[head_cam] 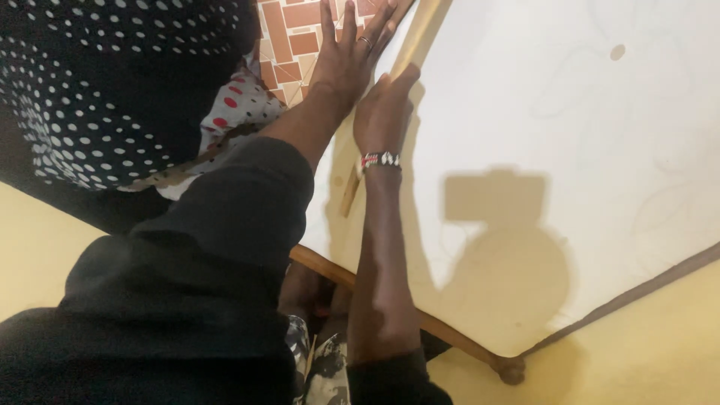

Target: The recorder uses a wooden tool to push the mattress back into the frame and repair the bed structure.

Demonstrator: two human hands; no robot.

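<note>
A large sheet of white fabric (570,150) lies stretched over a wooden frame (390,304), with faint drawn outlines showing across its surface. The frame's rounded rail runs along the fabric's near edge to a knobbed corner at the lower right. A pale wooden strip (420,34) lies along the fabric's left edge, near its far corner.

The left hand (346,56) lies flat with its fingers spread, pressed down just beside the strip at the left edge; a ring sits on one finger. The right hand (384,112) is curled, its thumb and fingers closed on the strip at the same edge; a beaded wristband (381,160) circles the wrist. Both arms carry black sleeves pushed up.

Beyond the left edge, a dark polka-dot cloth (112,82) and a brick-patterned sheet (289,37) cover the area. A rectangular shadow falls across the fabric's middle. The floor (660,352) is smooth yellow.
</note>
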